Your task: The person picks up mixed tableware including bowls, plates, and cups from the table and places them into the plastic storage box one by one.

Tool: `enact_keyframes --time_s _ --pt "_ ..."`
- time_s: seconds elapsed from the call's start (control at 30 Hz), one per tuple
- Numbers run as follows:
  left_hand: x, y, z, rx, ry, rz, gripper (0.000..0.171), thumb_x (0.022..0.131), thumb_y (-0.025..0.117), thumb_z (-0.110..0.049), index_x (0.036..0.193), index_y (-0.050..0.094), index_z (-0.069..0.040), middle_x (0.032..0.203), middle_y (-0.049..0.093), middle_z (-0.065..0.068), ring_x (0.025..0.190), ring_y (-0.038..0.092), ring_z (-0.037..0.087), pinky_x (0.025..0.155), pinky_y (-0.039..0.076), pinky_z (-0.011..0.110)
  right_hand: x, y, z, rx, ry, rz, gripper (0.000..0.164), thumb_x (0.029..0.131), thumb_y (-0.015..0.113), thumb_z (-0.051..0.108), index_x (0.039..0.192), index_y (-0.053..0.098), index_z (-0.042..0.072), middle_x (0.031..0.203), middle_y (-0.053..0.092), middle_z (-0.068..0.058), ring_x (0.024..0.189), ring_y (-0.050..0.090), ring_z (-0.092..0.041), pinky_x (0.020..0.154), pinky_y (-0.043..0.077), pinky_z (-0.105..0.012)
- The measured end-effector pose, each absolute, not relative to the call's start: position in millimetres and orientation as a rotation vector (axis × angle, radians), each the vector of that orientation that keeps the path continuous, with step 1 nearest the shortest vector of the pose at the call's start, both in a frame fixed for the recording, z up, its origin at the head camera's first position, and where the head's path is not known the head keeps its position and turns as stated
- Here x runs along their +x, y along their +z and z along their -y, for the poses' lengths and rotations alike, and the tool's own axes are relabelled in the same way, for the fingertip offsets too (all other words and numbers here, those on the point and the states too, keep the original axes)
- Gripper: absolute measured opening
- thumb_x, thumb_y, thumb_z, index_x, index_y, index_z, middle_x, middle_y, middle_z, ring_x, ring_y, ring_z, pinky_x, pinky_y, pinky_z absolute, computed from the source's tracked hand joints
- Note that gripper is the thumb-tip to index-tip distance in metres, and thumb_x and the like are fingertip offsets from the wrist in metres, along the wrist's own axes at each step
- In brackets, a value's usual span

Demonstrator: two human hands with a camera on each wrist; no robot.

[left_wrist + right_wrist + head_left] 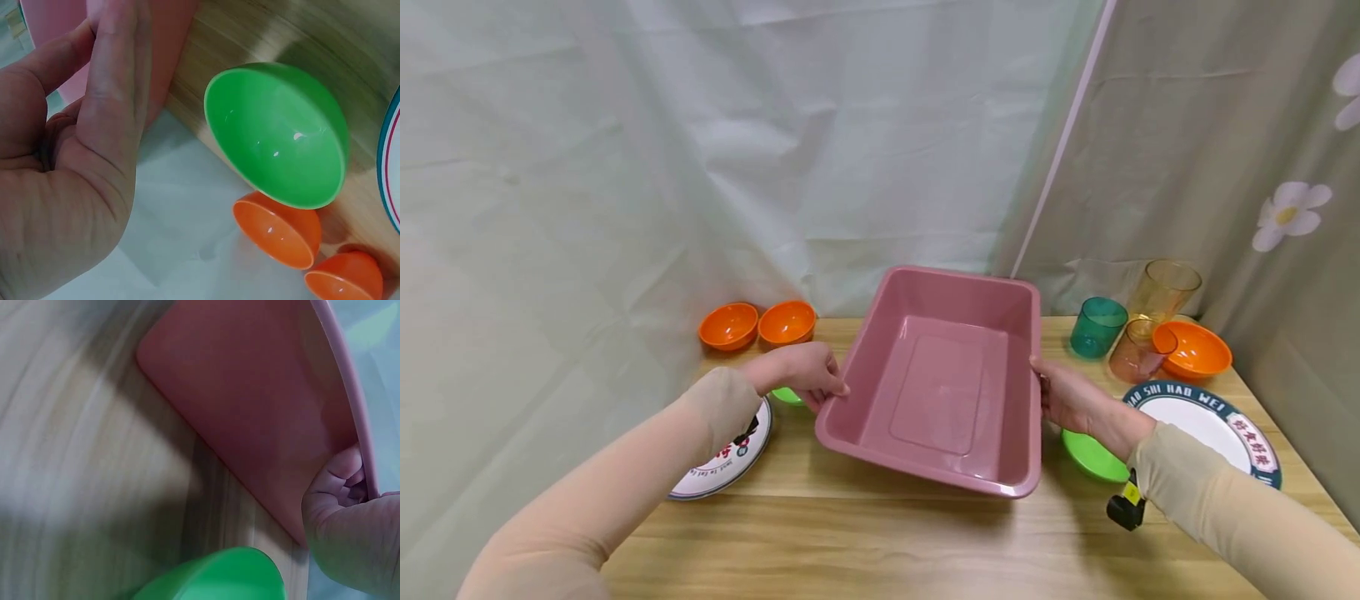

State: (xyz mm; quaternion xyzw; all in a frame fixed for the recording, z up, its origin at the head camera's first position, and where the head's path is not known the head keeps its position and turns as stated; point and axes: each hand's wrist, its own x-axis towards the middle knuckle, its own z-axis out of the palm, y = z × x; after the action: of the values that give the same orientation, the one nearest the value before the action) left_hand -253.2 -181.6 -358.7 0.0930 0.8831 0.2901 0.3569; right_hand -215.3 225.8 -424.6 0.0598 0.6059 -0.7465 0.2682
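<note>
A pink rectangular plastic basin (951,392), with nothing in it, is held between both hands over the middle of the wooden table. My left hand (805,372) grips its left rim, thumb on the inner side. On the opposite rim, my right hand (1067,400) holds on with fingers curled under the lip, as the right wrist view shows around the basin's wall (250,394). Below the left hand is a green bowl (281,137), mostly hidden in the head view. Another green bowl (1093,457) lies under the right wrist.
Two orange bowls (727,327) and a white plate (730,467) sit at left. On the right are a teal cup (1097,327), a yellow cup (1163,292), a reddish-brown cup (1135,354), an orange bowl (1197,350) and a dark-rimmed plate (1195,417). A curtain (880,150) hangs behind.
</note>
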Motion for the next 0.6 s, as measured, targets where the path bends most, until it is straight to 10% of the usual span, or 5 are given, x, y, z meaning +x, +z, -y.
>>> enact_keyframes --time_s 0.6 --pt "-238 -365 188 0.208 0.901 -2.218 0.022 0.096 0.073 -0.019 0.089 0.075 0.002 0.077 0.073 0.012 0.063 0.070 0.016 0.072 0.062 0.040 -241 -425 -228 0.176 -2.009 -1.652 0.035 0.113 0.033 0.030 0.101 0.063 0.015 0.094 0.066 0.000 0.089 0.064 -0.015 0.080 0.055 -0.030"
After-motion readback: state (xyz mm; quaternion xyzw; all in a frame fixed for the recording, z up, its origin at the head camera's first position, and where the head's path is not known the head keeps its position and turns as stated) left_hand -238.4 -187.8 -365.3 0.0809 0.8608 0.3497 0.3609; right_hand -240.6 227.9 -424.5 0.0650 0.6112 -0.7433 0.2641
